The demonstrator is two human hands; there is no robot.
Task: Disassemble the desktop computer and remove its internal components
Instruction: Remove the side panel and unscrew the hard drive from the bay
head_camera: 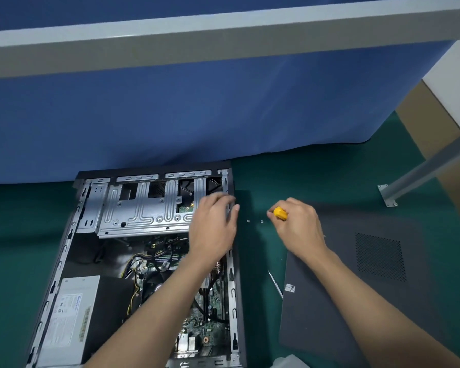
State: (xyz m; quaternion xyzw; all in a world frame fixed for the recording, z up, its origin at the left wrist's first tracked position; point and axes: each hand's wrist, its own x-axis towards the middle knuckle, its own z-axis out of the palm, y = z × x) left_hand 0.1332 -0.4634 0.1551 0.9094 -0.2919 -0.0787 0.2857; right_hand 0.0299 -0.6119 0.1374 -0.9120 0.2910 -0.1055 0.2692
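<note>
A green mat covers the bench, with a blue cloth hanging behind it. On the left half of that mat we see the computer case lying on its side, open towards us. Inside are a steel drive cage at the far end, the power supply at the near left, and the motherboard along the right.

Our left hand reaches over the case's right wall near the far corner. Its fingers are bent there but blurred, so we cannot tell whether they grip the rim or only touch it.

Our right hand hovers just right of the case, closed round a yellow screwdriver. Two small screws lie on the mat between the hands.

Further right the removed side panel lies flat, and beyond it stands a metal post.
</note>
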